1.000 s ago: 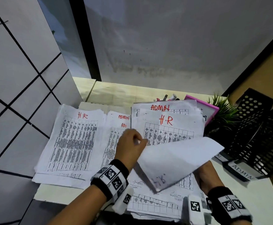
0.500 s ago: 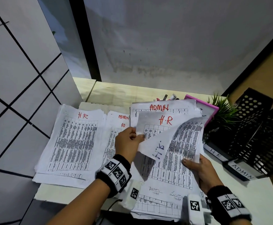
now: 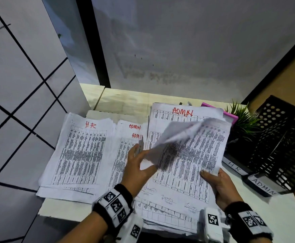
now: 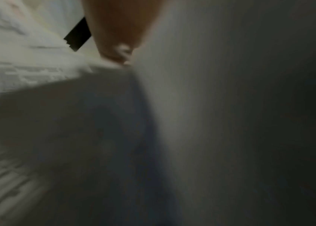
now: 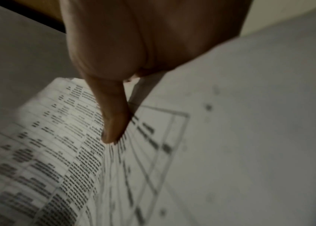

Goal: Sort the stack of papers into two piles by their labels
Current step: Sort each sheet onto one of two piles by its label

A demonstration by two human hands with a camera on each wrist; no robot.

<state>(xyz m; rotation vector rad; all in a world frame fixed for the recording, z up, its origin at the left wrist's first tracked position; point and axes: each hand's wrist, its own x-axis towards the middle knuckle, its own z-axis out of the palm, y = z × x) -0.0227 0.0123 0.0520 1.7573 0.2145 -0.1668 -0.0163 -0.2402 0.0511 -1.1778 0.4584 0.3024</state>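
- Stack of papers [image 3: 187, 172]: thin, wrinkled, table-printed; top sheet [image 3: 176, 135] curled up.
- Left hand [image 3: 138, 165]: pinching sheet's corner.
- Right hand [image 3: 220, 186]: thumb clamping stack's right edge.

The lifted sheet [image 3: 181, 135] is a smear, its label unreadable. The left hand [image 3: 138, 169] has its fingertips tucked behind that sheet, and the left wrist view is all blur and shadow. The right hand [image 3: 222, 186] shows only a thumb, with the other fingers under the stack [image 3: 178, 190]. A pink item [image 3: 230, 116] peeks out behind, mostly covered.
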